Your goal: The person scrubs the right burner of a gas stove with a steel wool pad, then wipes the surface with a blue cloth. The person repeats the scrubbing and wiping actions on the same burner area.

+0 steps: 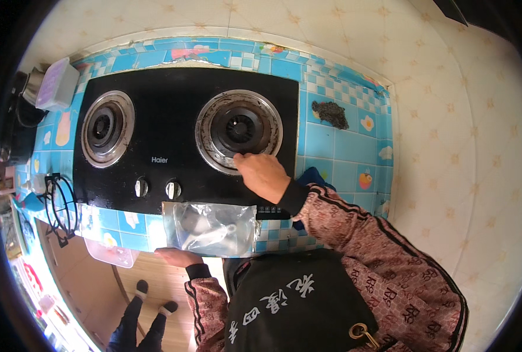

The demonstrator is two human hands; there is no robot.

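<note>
My right hand [263, 176] reaches over the black gas hob [164, 123], fingers curled down at the front rim of the right burner's metal drip pan [203, 152]. Whether something small is between the fingertips is hidden. Around the dark burner head [240, 127], the pan looks stained, and no pan support stands over it. My left hand [179, 257] is low at the counter's front edge, beside a clear plastic bag [212, 229]; its fingers are partly hidden. The bag lies across the hob's front edge, its contents unclear. Two silver knobs [173, 189] are left of my right hand.
A steel-wool scourer [330, 114] lies on the blue tiles at right, a dark blue cloth [311, 177] below it. At left are the second burner [107, 127], a black pan support [62, 209] and a white-and-purple plastic box [57, 84]. Another person's legs [131, 317] show at lower left.
</note>
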